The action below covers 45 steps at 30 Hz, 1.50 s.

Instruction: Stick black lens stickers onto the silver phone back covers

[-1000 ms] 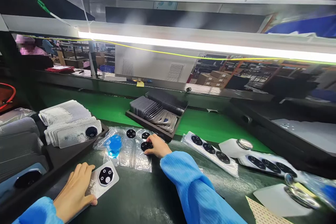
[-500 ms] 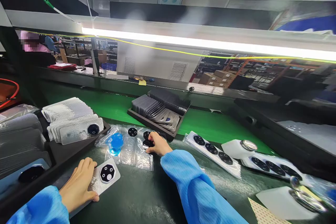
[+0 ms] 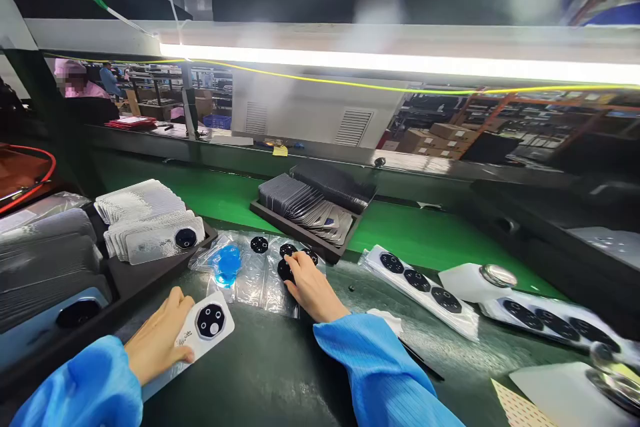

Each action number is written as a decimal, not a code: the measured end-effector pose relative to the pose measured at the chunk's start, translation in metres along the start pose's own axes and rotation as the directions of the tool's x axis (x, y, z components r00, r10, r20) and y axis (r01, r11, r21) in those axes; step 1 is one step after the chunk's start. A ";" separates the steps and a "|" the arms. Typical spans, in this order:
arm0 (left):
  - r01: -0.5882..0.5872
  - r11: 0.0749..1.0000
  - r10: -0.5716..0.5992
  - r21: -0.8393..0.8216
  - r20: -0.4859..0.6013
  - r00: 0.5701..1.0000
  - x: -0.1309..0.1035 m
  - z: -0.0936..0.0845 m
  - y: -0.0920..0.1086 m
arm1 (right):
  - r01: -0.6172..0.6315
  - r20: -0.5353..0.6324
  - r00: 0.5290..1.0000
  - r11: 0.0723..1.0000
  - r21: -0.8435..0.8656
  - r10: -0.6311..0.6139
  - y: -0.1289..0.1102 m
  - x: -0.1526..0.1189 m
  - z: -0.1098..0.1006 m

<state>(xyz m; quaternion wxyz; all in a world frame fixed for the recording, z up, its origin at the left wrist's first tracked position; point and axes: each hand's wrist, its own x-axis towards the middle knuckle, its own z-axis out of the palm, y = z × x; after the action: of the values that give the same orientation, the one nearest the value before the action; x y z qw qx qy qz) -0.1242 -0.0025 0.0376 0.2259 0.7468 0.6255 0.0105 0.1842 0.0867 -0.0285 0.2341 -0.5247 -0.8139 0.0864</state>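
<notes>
My left hand (image 3: 163, 333) is closed round the edges of a silvery phone back cover (image 3: 220, 330), which has a black round camera plate with several lens holes at its upper end. My right hand (image 3: 317, 287) has thumb and fingertips at the edge of a black round camera lens cover (image 3: 284, 271), pinching it above a clear plastic bag (image 3: 253, 287). Beside those fingers, another black lens cover (image 3: 288, 250) lies on the bag, and one more is partly hidden behind the hand. A separate lens cover (image 3: 259, 245) lies further left, near a blue film piece (image 3: 227, 263).
At left, a black tray (image 3: 130, 287) bears stacked back covers. Another tray (image 3: 270, 217) of dark panels stands at the back. To the right are bagged lens covers (image 3: 417, 282), white pump bottles (image 3: 465, 281) and a thin black tool (image 3: 425, 361) near my right sleeve.
The camera view has shifted slightly. My right hand stays at the lens covers, with its sleeve lower, showing the thin black tool and a white scrap. My left hand keeps the back cover.
</notes>
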 end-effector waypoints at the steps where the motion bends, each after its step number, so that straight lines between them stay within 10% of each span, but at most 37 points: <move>1: -0.028 0.999 0.028 -0.025 0.016 0.999 -0.003 -0.005 0.002 | 0.020 -0.010 1.000 1.000 0.002 -0.020 0.000 -0.001 -0.001; 7: -0.161 0.909 0.214 -0.385 0.100 0.972 -0.003 -0.021 0.042 | 0.092 -0.092 0.992 0.994 0.051 -0.087 0.005 -0.013 -0.015; 12: -0.043 0.323 0.298 -0.946 0.058 0.953 0.029 0.026 0.102 | 0.057 -0.187 0.981 0.996 0.072 -0.043 0.019 -0.042 -0.041; 14: 0.020 0.247 0.280 -0.969 0.091 0.956 0.046 0.045 0.120 | 0.016 -0.257 0.966 0.998 0.056 -0.001 0.028 -0.061 -0.052; 21: 0.024 0.257 0.204 -0.966 0.078 0.976 0.082 0.066 0.139 | -0.131 -0.401 0.909 0.991 -0.001 0.119 0.051 -0.105 -0.060; 45: 0.102 0.148 0.211 -0.984 0.132 0.969 0.095 0.078 0.136 | -0.042 -0.346 0.937 0.999 0.003 0.041 0.051 -0.101 -0.052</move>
<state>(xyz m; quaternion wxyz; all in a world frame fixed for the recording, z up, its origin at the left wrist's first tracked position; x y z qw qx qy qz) 0.0456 0.0456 -0.0099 0.7303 0.4354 0.4067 0.3341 0.2849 0.0126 -0.0317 0.3704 -0.5492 -0.7491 -0.0041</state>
